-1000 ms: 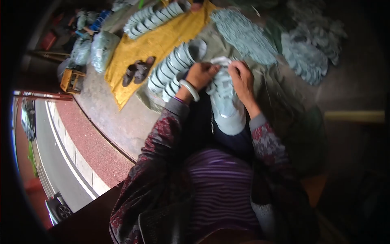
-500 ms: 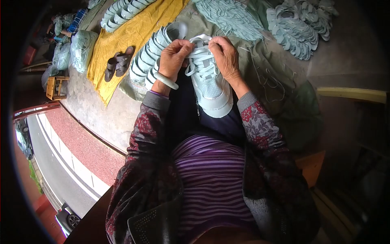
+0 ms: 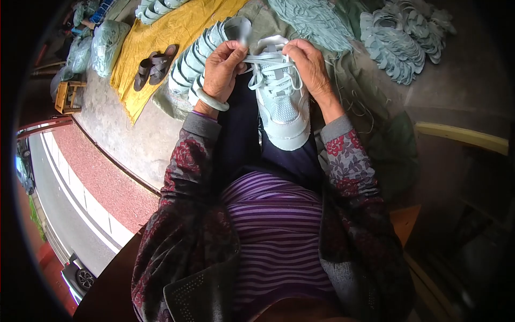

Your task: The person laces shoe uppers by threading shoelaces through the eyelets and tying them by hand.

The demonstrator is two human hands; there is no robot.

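A pale mint shoe upper (image 3: 287, 127) rests on my dark trousers, its toe towards me. Light laces (image 3: 276, 85) criss-cross its front, with loops hanging at both sides. My left hand (image 3: 221, 72), a pale bangle (image 3: 211, 100) at its wrist, is closed in a pinch on a lace stretched across the upper near the tongue. At the opposite side, the fingers of my right hand (image 3: 308, 65) are closed at the upper's top edge by the upper eyelets. Whether they grip lace or the edge itself is partly hidden.
Beside my left hand lies a row of nested mint uppers (image 3: 188, 70). A yellow cloth (image 3: 129, 80) carries dark sandals (image 3: 155, 67). Bundled laces (image 3: 314, 24) and piled pieces (image 3: 391, 48) lie ahead. A wooden stool (image 3: 68, 97) and stuffed bags (image 3: 109, 47) stand left.
My hands have moved slightly apart, the left one up and outward, drawing a lace taut across the upper. My right hand has shifted right along the top edge. The view has tilted a little.
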